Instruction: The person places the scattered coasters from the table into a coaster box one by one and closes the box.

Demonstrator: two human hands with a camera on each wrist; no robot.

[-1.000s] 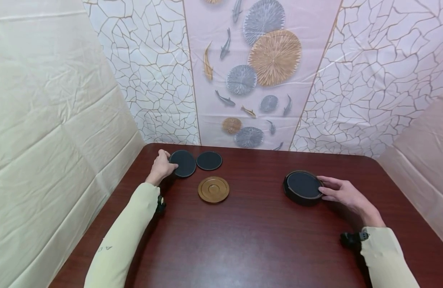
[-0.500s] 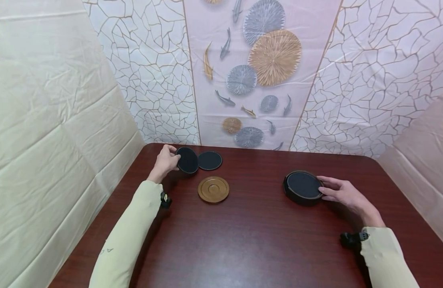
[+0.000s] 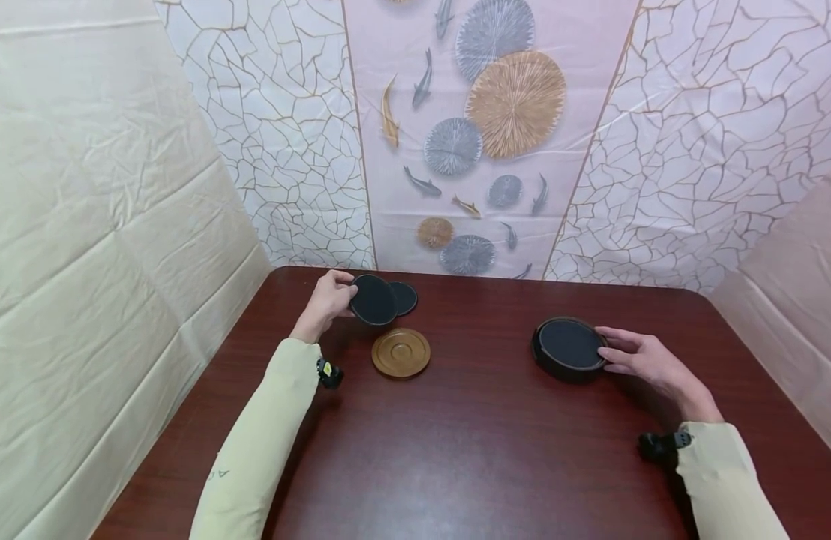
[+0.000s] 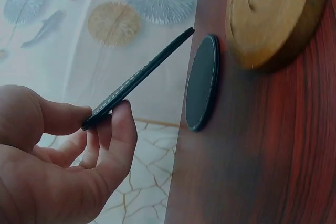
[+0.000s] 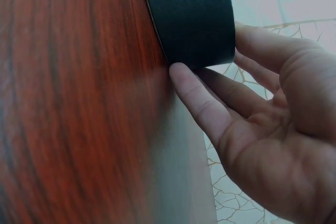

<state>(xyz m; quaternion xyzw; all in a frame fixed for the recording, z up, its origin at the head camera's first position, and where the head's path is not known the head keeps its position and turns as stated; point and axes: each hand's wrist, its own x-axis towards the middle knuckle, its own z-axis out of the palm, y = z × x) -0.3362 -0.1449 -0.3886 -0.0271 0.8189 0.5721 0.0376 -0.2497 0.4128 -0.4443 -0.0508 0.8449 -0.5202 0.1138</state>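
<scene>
My left hand [image 3: 328,304] pinches a thin black round coaster [image 3: 373,300] by its edge, thumb on one face and fingertips on the other. In the left wrist view this coaster [image 4: 142,77], stitched along its rim, is tilted above the table. Another black coaster [image 3: 406,298] lies flat behind it, partly covered in the head view. At the right, my right hand [image 3: 645,364] rests against the side of a low round black holder [image 3: 565,369] with a coaster [image 3: 569,343] on top. Its extended fingers touch the holder's wall [image 5: 191,19] in the right wrist view.
A round wooden saucer [image 3: 401,354] with a ringed centre lies in front of the two left coasters. The dark red table [image 3: 469,442] reaches a patterned backdrop [image 3: 456,259] at the back, with pale cloth [image 3: 118,300] along the left side.
My left hand has lifted its coaster from beside the flat one and carried it rightward, tilted, until it overlaps that coaster in the head view. My right hand stays at the holder.
</scene>
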